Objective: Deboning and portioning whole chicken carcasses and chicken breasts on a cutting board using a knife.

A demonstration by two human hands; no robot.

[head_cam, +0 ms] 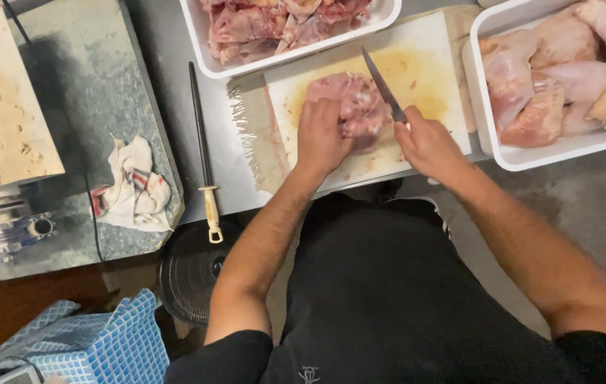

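Pink chicken piece (pixel 360 107) lies under left hand (pixel 320 139), beside knife (pixel 382 85).

This looks like a butcher's or commercial kitchen prep area. A steel desk (pixel 175 85) carries a stained white cutting board (pixel 424 78), a sharpening steel (pixel 202 142), and two white trays (pixel 207 50) (pixel 502 153), one of chicken trimmings (pixel 274 25), one of whole raw chicken pieces (pixel 566 71).

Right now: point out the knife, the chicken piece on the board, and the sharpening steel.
knife (pixel 381 84), head view, middle of the blade.
chicken piece (pixel 356 107), head view, bare meat beside the left hand.
sharpening steel (pixel 200 128), head view, mid-rod above the pale handle.
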